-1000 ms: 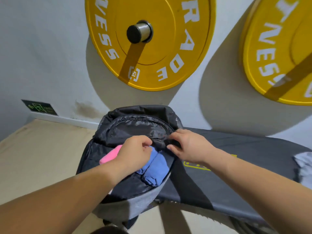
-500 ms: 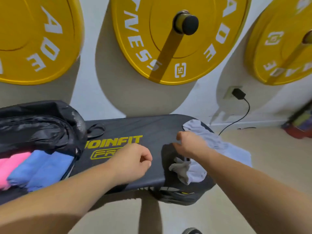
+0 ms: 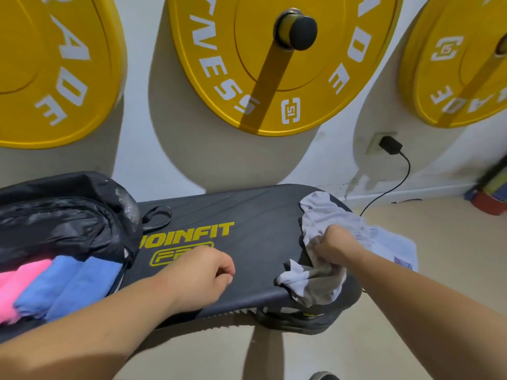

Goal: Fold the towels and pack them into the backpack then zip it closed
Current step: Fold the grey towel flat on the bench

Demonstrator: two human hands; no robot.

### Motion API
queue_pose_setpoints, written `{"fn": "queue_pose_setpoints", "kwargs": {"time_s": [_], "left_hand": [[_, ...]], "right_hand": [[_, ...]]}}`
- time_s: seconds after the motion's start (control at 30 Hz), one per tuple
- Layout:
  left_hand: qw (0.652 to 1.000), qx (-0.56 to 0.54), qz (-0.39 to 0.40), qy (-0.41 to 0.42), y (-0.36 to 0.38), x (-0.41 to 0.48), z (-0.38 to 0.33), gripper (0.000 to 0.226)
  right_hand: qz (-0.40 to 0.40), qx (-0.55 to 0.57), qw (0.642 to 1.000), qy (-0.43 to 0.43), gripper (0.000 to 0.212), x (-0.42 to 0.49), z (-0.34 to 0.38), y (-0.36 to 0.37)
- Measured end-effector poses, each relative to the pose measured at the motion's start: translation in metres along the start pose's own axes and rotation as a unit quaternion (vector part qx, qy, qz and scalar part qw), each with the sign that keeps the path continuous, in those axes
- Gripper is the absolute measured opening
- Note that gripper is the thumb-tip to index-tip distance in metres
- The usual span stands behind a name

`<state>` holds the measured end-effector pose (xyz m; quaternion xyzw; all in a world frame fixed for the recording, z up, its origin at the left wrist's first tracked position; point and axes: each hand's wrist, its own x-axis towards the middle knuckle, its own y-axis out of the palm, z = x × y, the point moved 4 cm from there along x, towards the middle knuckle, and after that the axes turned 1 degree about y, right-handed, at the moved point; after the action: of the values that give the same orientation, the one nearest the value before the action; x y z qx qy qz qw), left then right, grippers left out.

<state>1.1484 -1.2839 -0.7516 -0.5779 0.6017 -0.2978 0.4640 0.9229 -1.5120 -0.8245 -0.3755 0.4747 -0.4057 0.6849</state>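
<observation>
A black backpack (image 3: 65, 215) lies unzipped on the left end of the black bench (image 3: 247, 215). Inside it sit a folded pink towel (image 3: 16, 281) and a folded blue towel (image 3: 68, 283), side by side. A crumpled white towel (image 3: 343, 223) hangs over the bench's right end. My right hand (image 3: 333, 244) grips a bunch of that white towel. Over the bench's yellow lettering hovers my left hand (image 3: 203, 272), fingers loosely curled and holding nothing.
Three yellow weight plates (image 3: 233, 64) hang on the white wall behind the bench. A black charger (image 3: 391, 145) is plugged into a wall socket, its cable running down to the floor. A red and blue object (image 3: 491, 198) sits at the far right. The beige floor surrounds the bench.
My view swung right, away from the backpack. My right hand went from the backpack's opening to the white towel and now grips it. My left hand left the bag and hovers over the bench.
</observation>
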Motion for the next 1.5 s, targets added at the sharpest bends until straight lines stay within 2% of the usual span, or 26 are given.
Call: {"fn": "queue_pose_setpoints", "kwargs": {"time_s": [0.1,0.17,0.3,0.37,0.47,0.57,0.67,0.73,0.8,0.87,1.0,1.07,1.27,1.37,1.5], "left_hand": [[1.0,0.012,0.005,0.002,-0.005,-0.01,0.011,0.014],[1.0,0.017,-0.004,0.003,-0.011,-0.02,0.022,0.014],[0.998,0.004,-0.056,0.012,-0.029,-0.04,0.036,0.017],[0.993,-0.028,-0.11,0.03,-0.042,-0.05,0.037,0.028],[0.966,-0.13,-0.218,0.049,-0.069,-0.069,0.028,0.053],[0.935,-0.263,-0.225,0.071,-0.091,-0.089,0.006,0.062],[0.917,-0.333,-0.198,0.092,-0.106,-0.105,-0.009,0.047],[0.919,-0.33,-0.2,0.08,-0.115,-0.116,-0.009,0.023],[0.927,-0.312,-0.199,0.053,-0.117,-0.124,-0.002,0.008],[0.929,-0.314,-0.194,0.023,-0.113,-0.129,0.011,0.014],[0.943,-0.282,-0.175,-0.034,-0.105,-0.137,0.046,0.026],[0.947,-0.279,-0.148,-0.062,-0.099,-0.138,0.062,0.034],[0.968,-0.209,-0.113,-0.087,-0.094,-0.128,0.083,0.045],[0.968,-0.195,-0.126,-0.096,-0.101,-0.126,0.093,0.044],[0.957,-0.228,-0.15,-0.103,-0.108,-0.127,0.108,0.039]], "right_hand": [[-0.048,0.009,0.998,-0.04,0.024,-0.014,0.018,-0.01],[-0.083,0.092,0.988,-0.096,0.024,-0.028,0.042,-0.016],[-0.084,0.229,0.948,-0.203,0.031,-0.077,0.101,-0.031],[-0.032,0.274,0.927,-0.255,0.029,-0.112,0.131,-0.042],[0.102,0.272,0.895,-0.337,0.019,-0.162,0.173,-0.056],[0.191,0.283,0.844,-0.415,0.018,-0.207,0.205,-0.072],[0.178,0.297,0.833,-0.431,0.02,-0.234,0.216,-0.089],[0.092,0.251,0.86,-0.435,0.019,-0.241,0.214,-0.101],[-0.025,0.176,0.891,-0.418,0.021,-0.239,0.209,-0.112],[-0.098,0.158,0.909,-0.374,0.022,-0.236,0.205,-0.119],[-0.058,0.269,0.927,-0.254,0.018,-0.22,0.195,-0.089],[-0.049,0.28,0.937,-0.203,0.016,-0.21,0.185,-0.068],[-0.154,0.22,0.948,-0.168,0.016,-0.159,0.15,-0.067],[-0.168,0.229,0.952,-0.111,0.017,-0.131,0.122,-0.059],[-0.167,0.27,0.948,-0.029,0.018,-0.11,0.094,-0.052]]}}
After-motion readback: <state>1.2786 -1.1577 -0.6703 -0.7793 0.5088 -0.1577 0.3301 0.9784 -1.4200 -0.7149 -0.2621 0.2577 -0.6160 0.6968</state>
